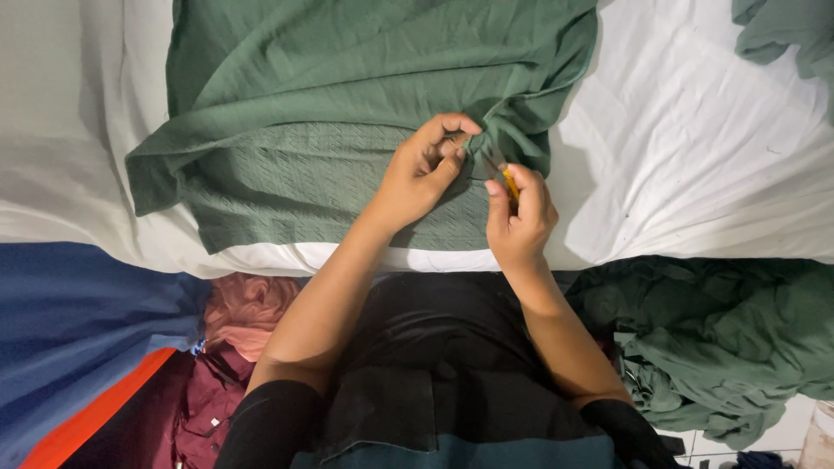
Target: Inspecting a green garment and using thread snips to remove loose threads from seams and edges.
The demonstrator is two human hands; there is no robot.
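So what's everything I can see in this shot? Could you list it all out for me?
green garment: one, dark green with a textured knit, spread on the white sheet, pinched at one edge
white sheet: one, white, covers the work surface
small yellow tool: one, yellow, in the right hand; too small to tell its kind
green cloth pile: one heap, green, lower right
green cloth piece: one, green, top right corner
blue cloth: one, blue with an orange strip, lower left
pink cloth: one, pink, beside the blue
maroon cloth: one, maroon, bottom left
left hand: pinches the garment's edge
right hand: holds the tool at the same edge
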